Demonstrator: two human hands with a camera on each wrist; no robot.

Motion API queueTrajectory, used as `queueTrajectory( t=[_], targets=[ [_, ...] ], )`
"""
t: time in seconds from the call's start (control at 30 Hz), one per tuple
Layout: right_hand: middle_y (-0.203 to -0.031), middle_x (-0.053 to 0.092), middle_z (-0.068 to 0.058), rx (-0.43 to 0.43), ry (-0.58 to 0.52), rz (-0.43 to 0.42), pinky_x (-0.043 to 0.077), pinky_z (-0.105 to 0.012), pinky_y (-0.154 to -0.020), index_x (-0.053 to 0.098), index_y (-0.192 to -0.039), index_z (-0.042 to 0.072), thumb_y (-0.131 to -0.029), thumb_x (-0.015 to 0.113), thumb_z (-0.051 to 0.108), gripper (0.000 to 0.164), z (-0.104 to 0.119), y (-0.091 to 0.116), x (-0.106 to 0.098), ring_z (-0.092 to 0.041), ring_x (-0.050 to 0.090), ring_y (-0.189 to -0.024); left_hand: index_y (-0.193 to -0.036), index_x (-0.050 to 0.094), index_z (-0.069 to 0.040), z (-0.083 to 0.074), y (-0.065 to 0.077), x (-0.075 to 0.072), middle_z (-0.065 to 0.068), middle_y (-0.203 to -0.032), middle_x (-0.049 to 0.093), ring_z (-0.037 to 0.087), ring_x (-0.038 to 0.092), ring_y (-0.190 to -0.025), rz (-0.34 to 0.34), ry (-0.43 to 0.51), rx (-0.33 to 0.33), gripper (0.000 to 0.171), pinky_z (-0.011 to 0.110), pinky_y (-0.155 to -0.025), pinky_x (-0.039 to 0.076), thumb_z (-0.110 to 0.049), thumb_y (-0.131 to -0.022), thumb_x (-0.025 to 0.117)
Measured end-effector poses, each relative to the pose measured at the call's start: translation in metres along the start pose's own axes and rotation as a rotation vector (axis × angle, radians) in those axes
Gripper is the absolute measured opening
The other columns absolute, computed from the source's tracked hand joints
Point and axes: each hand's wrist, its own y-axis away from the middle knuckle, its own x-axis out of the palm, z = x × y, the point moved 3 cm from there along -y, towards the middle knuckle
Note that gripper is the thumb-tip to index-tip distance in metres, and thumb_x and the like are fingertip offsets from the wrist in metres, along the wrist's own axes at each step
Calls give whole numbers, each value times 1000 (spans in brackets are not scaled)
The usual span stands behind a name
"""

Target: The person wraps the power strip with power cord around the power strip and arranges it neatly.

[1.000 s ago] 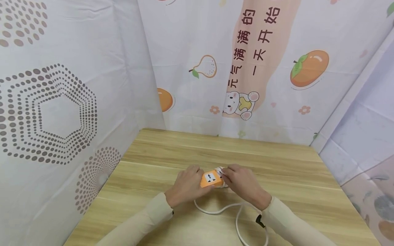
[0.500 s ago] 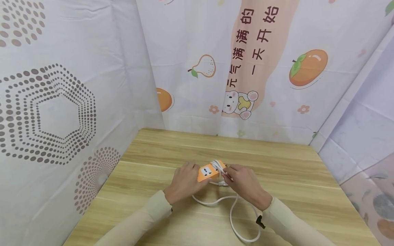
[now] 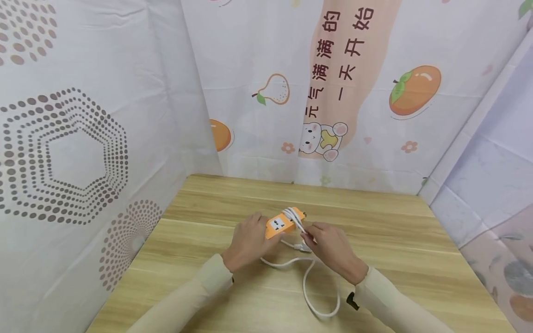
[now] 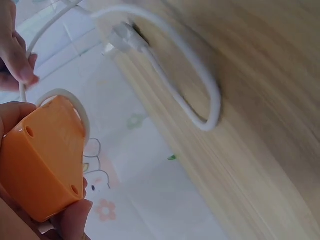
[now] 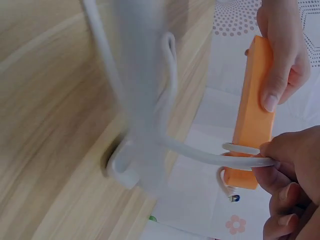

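Observation:
An orange power strip (image 3: 287, 227) with white sockets is gripped at its near end by my left hand (image 3: 248, 240). White cord (image 3: 298, 223) goes round the strip's far end. My right hand (image 3: 335, 249) pinches a strand of it beside the strip, thumb against fingers. In the right wrist view the pinched cord (image 5: 215, 158) runs taut past the orange strip (image 5: 254, 105). The left wrist view shows the strip's underside (image 4: 45, 155), held between thumb and fingers. A white plug (image 3: 304, 247) lies on the table under the hands.
Slack cord (image 3: 306, 289) loops over the wood-grain table (image 3: 220, 203) in front of the hands. Printed white curtains (image 3: 250, 152) hang behind the table and along its left and right sides. A dark wristband piece (image 3: 352, 301) shows below the right sleeve.
The power strip has risen and its far end has swung away from me. My right hand has drawn a strand out from the wrapped cord. The slack loop has shifted left and the plug has come into view.

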Motion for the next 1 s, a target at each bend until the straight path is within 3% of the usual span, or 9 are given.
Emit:
queueTrajectory(
  t=[0.3,0.63,0.83,1.0],
  targets=[
    [-66,52,9,14,-4,16,34,-18,-47,72,-80,10,-83,87,11,15,2,1,3,-1,40,-54,-96,71,-4,5,-7,-2,0,-79,53,13,46,-65,52,32,-47,58,26,-48,38,-62,-89,71],
    [-68,58,9,40,9,21,36,-21,-47,70,-79,12,-83,87,12,17,2,-2,4,-3,43,-54,-98,73,-3,7,-11,-4,0,-79,56,12,47,-66,14,90,-57,58,25,-50,39,-60,-90,70],
    [-69,59,9,19,2,-2,36,-20,-46,74,-84,12,-82,87,11,13,1,2,6,-2,46,-55,-95,72,-4,19,-15,-5,1,-82,61,13,52,-67,4,166,-125,55,27,-51,43,-58,-90,72],
    [-68,60,10,17,-1,2,35,-19,-46,75,-84,13,-79,89,10,15,0,8,8,-1,48,-54,-97,72,-6,32,-16,-4,-1,-81,60,12,51,-62,37,293,-205,52,28,-50,43,-57,-92,70]
  ],
)
